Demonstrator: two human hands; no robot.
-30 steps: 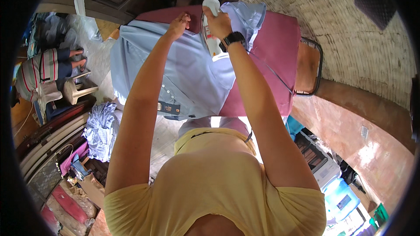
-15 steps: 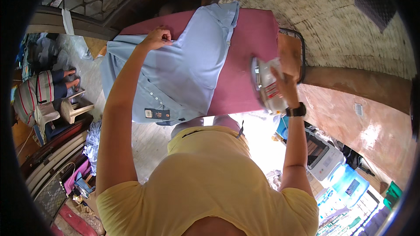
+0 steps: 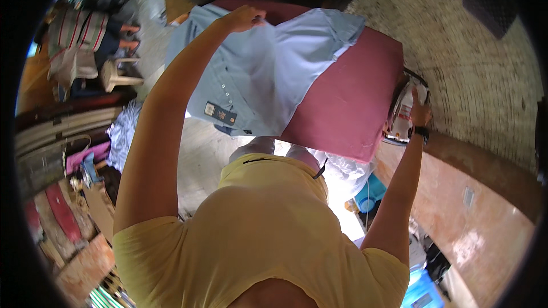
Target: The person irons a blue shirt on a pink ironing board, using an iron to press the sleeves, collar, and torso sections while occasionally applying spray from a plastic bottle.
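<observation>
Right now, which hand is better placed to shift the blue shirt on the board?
Left. The left hand already grips the light blue shirt at its far edge; the right hand is on the iron at the board's end.

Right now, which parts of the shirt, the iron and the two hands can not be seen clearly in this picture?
- Left hand, head view: its fingertips fold into the light blue shirt, so the grip is unclear.
- Right hand: the iron covers the palm.
- Iron: its soleplate is turned aside and blurred.
- Shirt: its lower part hangs over the maroon board, behind the left forearm.
</observation>
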